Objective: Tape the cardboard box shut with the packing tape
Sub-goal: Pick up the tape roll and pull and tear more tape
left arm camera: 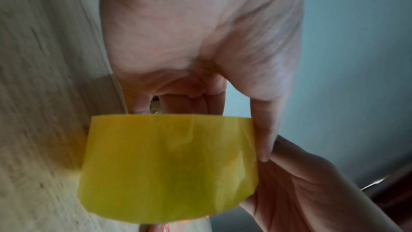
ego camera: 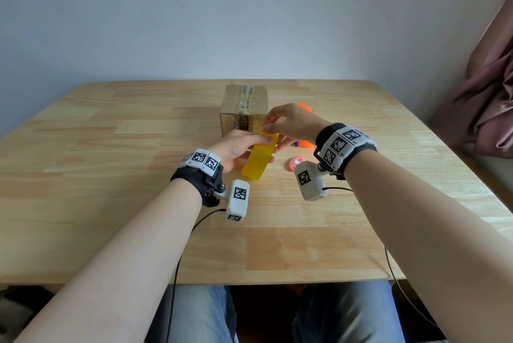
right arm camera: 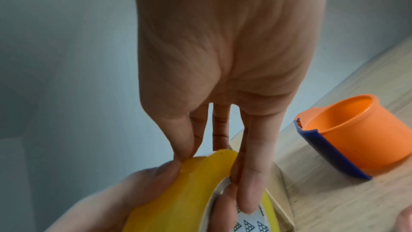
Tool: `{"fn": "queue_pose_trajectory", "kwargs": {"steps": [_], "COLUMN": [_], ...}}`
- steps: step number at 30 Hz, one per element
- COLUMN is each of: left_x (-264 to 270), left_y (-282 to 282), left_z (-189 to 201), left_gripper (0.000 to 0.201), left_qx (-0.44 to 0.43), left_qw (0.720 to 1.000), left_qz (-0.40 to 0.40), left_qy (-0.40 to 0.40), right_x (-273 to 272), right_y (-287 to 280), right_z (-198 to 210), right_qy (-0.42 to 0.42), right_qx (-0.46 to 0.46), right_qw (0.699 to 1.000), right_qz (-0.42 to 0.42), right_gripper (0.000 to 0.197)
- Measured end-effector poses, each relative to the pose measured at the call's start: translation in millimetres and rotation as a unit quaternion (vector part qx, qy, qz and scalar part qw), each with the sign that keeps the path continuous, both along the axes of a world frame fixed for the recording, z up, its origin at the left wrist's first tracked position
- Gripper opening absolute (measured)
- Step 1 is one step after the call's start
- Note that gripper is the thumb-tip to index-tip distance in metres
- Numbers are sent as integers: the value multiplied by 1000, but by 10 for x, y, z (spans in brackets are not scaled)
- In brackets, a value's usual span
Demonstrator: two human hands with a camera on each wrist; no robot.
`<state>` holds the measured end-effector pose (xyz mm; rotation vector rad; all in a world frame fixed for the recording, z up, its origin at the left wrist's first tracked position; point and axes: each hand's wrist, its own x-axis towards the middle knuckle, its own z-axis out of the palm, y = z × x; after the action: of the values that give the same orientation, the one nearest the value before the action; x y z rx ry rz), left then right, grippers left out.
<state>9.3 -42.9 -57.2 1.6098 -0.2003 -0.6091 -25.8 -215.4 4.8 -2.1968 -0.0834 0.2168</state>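
A small cardboard box (ego camera: 244, 109) stands mid-table, flaps down, with an old clear strip along its top seam. In front of it my left hand (ego camera: 245, 145) holds a yellow packing tape roll (ego camera: 258, 158) upright above the table. Its fingers pass through the core and its thumb (left arm camera: 265, 130) lies on the roll's (left arm camera: 169, 168) side. My right hand (ego camera: 268, 129) pinches the top rim of the roll (right arm camera: 178, 191) with its fingertips (right arm camera: 185, 156). No loose tape end shows.
An orange tape cutter with a blue blade guard (right arm camera: 347, 133) lies on the wooden table (ego camera: 111, 203) right of the box, partly behind my right hand (ego camera: 305, 144). A small pink round thing (ego camera: 295, 163) sits near my right wrist. A pink cloth (ego camera: 485, 98) hangs at the right.
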Motion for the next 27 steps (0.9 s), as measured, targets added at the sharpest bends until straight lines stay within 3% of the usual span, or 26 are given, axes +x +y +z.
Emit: {"fn": "queue_pose_trajectory", "kwargs": {"steps": [7,14,27], "left_x": [23,65,57], "left_y": [-25,-38,-46], "left_z": [-69,-46,-15], "left_gripper": [30,40,36], "left_qx": [-23,-12,1], "left_qw": [999,1000,1000], "left_qz": [34,20,-3], "left_qy": [-3,6,10], "right_x": [21,54,58], "right_y": [-30,-65,-153], "right_z": [-44,-82,-98], "right_qy": [9,8,30], "right_qx": [11,42,47], "right_qw": [1000,999,998], "right_qz": [3,-11,3], "right_gripper": [8,18,8]}}
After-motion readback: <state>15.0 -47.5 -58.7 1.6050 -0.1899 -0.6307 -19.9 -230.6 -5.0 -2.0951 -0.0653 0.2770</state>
